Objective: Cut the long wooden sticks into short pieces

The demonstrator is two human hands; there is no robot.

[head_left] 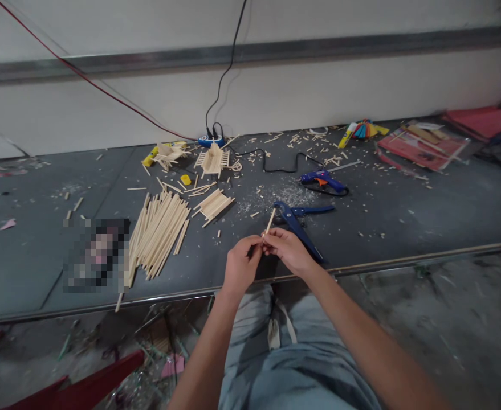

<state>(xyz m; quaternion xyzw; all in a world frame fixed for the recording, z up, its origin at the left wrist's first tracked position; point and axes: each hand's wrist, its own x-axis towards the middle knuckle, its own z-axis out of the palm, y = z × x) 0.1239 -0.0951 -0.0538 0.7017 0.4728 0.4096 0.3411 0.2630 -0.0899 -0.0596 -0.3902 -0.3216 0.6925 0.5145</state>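
Note:
My left hand (242, 262) and my right hand (290, 250) meet at the front edge of the bench, fingertips pinched together. Between them a short, thin wooden stick (271, 220) points up and away from me; its lower end is hidden by the fingers. Right beside my right hand lies a blue hand cutter (295, 219) with its handles spread. Left of my left hand is a large pile of wooden sticks (160, 233). Behind that hand lies a small flat panel of glued sticks (214, 205).
A blue glue gun (325, 181) rests beyond the cutter, its cord running back to a power socket (211, 140). Stick-built models (214, 161) stand near the wall among offcuts. A yellow cap (186, 179), glue tube (347, 135) and red packets (421, 149) lie around. Left is a blurred-out object (98, 253).

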